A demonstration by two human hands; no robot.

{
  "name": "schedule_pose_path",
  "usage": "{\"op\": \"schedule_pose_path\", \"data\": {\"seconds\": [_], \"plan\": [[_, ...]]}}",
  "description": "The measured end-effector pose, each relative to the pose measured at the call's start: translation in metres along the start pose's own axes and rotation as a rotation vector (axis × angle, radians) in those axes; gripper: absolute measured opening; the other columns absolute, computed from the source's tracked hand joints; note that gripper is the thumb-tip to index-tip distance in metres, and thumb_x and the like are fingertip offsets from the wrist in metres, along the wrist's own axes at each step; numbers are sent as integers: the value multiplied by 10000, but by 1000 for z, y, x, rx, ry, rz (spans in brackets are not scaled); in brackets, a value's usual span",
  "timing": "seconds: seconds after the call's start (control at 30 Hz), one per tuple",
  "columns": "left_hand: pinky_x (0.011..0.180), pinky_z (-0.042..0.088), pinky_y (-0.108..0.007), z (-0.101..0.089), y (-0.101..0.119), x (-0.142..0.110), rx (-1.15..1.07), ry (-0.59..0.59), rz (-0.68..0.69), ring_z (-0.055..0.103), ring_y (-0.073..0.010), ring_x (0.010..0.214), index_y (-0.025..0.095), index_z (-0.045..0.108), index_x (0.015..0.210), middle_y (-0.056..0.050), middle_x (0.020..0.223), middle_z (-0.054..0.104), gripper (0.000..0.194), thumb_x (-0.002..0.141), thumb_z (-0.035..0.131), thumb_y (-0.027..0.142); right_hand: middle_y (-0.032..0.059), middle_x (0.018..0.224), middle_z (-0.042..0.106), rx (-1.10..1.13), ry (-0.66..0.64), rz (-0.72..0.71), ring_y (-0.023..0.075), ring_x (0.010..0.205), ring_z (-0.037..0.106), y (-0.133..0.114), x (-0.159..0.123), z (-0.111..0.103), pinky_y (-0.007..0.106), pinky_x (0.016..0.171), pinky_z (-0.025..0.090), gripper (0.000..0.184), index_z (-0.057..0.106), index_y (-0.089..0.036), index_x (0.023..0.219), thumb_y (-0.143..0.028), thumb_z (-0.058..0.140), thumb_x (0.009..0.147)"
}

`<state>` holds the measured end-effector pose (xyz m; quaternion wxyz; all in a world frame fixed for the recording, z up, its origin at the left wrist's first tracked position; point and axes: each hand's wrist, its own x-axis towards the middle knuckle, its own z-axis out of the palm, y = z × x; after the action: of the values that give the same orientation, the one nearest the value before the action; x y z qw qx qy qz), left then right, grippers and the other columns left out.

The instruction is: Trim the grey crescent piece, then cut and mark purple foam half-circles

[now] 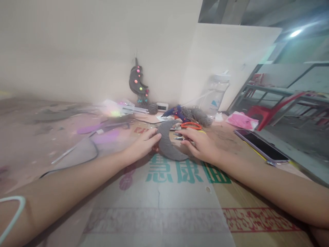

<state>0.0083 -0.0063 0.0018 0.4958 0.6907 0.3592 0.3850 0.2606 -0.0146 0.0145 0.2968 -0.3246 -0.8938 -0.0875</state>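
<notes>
A crescent moon shape [166, 142] wrapped in grey yarn stands above the printed cardboard. My left hand [147, 140] is closed on its outer left edge, thumb on the near face and fingers behind. At the crescent's open side is my right hand [203, 144], its thumb and fingers apart near the lower tip. Two pointed metal blades [178, 138] show between those fingers; the rest of that tool is hidden by the hand. Just behind lie orange-handled scissors [191, 126].
A finished-looking moon ornament with coloured beads [137, 80] hangs on the wall. Behind my hands are a blue glue gun [174, 112], grey yarn [199, 116] and a clear bottle [216, 96]. A phone [262, 145] lies right; a pink packet [241, 120] sits behind it. Cardboard [159, 212] covers the front.
</notes>
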Motion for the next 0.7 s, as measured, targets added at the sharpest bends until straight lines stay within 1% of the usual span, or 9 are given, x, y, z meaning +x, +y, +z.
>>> {"op": "schedule_pose_path", "data": {"seconds": [0.17,0.37,0.53,0.7], "plan": [[507,361,-226,-1,-1,0,-8,6,0,482,-97,542,190,516,841,41,652,520,265,920,547,441,110,1177,731,8,-1,30,254,1059,694,3,-1,5,417,910,553,323,634,-204,1260,-306,483,992],[518,387,-224,-1,-2,0,-42,9,10,524,-102,578,185,544,945,34,701,547,245,944,521,428,105,1126,731,17,-19,-33,238,1013,688,3,0,5,377,868,543,337,635,-211,1276,-326,468,1007],[511,384,-228,-1,-1,-1,-31,41,-14,515,-106,557,196,519,880,41,662,522,274,943,524,462,102,1002,740,29,-13,-29,229,951,691,2,1,4,358,826,542,326,648,-191,1223,-361,472,1008],[527,399,-237,-2,-3,-1,-11,39,-12,523,-114,574,203,500,860,40,669,518,273,948,511,460,111,1102,739,8,-47,-23,243,989,691,3,1,5,376,842,542,308,645,-201,1231,-327,490,996]]}}
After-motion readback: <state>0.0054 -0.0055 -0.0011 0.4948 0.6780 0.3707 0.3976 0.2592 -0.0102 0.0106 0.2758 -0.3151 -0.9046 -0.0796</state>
